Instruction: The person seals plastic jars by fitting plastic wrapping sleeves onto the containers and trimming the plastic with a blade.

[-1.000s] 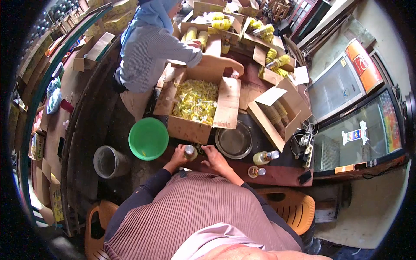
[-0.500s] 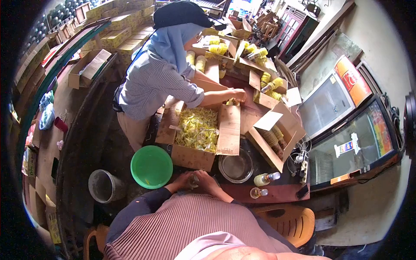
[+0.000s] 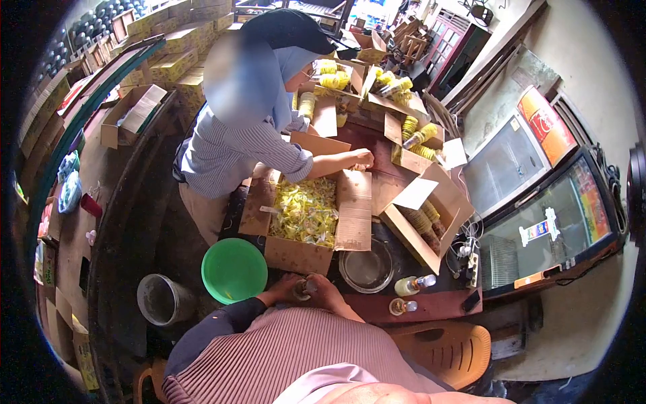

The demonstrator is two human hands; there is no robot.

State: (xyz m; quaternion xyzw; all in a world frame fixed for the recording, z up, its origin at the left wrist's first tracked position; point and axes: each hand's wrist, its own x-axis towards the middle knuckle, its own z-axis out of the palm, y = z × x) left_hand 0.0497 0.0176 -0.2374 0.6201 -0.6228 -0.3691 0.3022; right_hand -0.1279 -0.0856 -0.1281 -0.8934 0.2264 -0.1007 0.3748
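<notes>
Left hand (image 3: pixel 281 289) and right hand (image 3: pixel 326 295), fingers curled, hold a small container (image 3: pixel 302 289) between them at the table's near edge, its long axis unclear.

Wearer, lower centre of frame: dusty mauve-brown top (image 3: pixel 282 350), narrow pleats running lengthwise. Dark navy sleeve (image 3: pixel 219 330) lower left, long, plain. Pale lilac cloth (image 3: pixel 330 382), smooth, at bottom edge. Left hand (image 3: pixel 286 288), right hand (image 3: pixel 324 293) ungloved.
</notes>
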